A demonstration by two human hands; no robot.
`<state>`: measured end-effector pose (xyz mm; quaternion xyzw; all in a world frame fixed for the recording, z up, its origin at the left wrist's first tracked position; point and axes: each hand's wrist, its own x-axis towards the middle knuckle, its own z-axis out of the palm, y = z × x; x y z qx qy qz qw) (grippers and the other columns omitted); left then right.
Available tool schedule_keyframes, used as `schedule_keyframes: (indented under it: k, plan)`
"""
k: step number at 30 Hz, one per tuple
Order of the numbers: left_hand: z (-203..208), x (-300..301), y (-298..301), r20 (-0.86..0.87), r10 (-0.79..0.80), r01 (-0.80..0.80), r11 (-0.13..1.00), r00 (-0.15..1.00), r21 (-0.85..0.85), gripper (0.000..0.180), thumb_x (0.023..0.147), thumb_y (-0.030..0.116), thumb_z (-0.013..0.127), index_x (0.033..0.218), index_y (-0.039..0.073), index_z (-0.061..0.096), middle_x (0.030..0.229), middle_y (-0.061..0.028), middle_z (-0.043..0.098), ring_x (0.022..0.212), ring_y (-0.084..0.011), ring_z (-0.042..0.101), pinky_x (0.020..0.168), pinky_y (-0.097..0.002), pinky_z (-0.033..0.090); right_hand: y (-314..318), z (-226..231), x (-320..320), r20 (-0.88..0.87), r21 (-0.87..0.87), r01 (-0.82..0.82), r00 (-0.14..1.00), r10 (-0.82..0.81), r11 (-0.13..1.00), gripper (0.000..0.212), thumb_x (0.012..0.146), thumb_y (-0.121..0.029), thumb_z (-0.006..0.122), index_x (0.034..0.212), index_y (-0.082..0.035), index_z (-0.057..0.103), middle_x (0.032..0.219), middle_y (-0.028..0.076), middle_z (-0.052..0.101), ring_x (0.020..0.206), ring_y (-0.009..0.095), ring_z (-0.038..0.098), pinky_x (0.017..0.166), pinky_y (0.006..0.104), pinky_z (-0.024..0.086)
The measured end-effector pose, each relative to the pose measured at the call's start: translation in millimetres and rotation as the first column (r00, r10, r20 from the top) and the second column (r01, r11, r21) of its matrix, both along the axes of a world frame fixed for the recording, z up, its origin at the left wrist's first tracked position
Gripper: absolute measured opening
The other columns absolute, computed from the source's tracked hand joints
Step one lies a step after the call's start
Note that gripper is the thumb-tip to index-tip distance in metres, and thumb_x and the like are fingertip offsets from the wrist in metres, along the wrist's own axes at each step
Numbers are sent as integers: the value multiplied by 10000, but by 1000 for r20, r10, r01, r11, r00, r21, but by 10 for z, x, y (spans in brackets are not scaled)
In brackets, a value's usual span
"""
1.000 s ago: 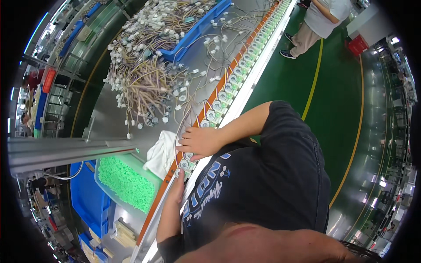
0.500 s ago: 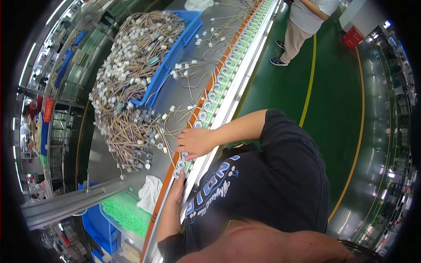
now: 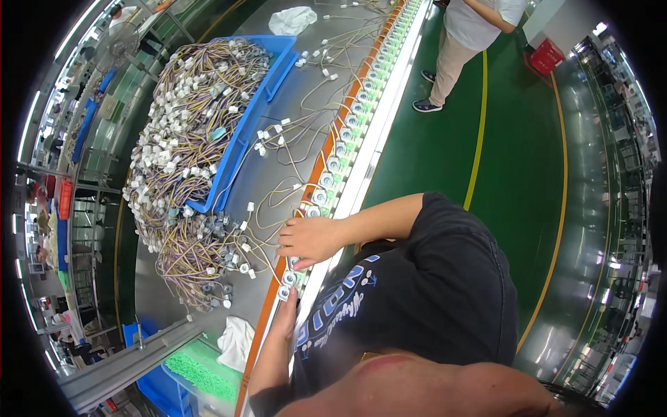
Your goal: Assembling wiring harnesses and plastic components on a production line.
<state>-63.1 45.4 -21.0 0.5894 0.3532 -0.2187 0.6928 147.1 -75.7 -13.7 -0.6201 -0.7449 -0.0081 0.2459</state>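
Observation:
A long row of round white-and-grey wired parts (image 3: 326,180) sits in light green holders along a narrow rail beside an orange edge strip (image 3: 265,306). My right hand (image 3: 311,240) lies palm down across the row, its fingers stretched toward the orange strip and covering some parts. Its thumb is beside a round part (image 3: 289,277) near the row's close end. My left hand (image 3: 283,321) is at that end, with its thumb against the last round part (image 3: 283,293); its other fingers are hidden. Thin wires with white plugs (image 3: 251,206) trail from the row onto the grey table.
A blue tray (image 3: 244,118) overflows with bundled wires (image 3: 187,104) on the grey table (image 3: 274,156). White cloths (image 3: 292,21) (image 3: 237,342) lie at both ends. A bin of green pieces (image 3: 201,375) stands below a metal beam (image 3: 132,361). Another person (image 3: 455,52) stands beyond the rail.
The view has shifted, so the tray and the row appear lower and further left. Both hands keep about the same places at the row's close end.

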Motion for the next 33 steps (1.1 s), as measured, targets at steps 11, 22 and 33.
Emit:
schedule_keyframes:
  k: [11, 22, 33]
  plan:
    - [20, 1473, -682, 51, -3, -1, 997, 999, 78, 631, 887, 450, 371, 1308, -9, 269, 1345, -94, 294, 1229, -195, 270, 1013, -283, 178, -641, 15, 1485, 12, 36, 2, 1000, -2, 999, 339, 774, -380, 521, 886, -62, 490, 827, 74, 495, 833, 221, 471, 737, 338, 355]
    - [80, 2789, -1203, -53, -17, 26, 983, 998, 180, 686, 870, 517, 331, 1321, 5, 257, 1369, -99, 259, 1263, -209, 224, 1028, -288, 155, -1140, 14, 2770, 12, 8, 35, 999, -36, 999, 387, 794, -413, 486, 913, -49, 540, 854, 99, 533, 872, 248, 486, 765, 370, 366]
    - [43, 2973, -1353, 157, -104, 76, 982, 982, 174, 748, 819, 597, 359, 1248, -15, 367, 1260, -218, 389, 1189, -294, 355, 991, -335, 264, -696, 272, 2947, -190, -251, -289, 950, 246, 924, 385, 839, -247, 470, 1175, -60, 475, 1195, 133, 462, 1092, 294, 420, 925, 383, 329]
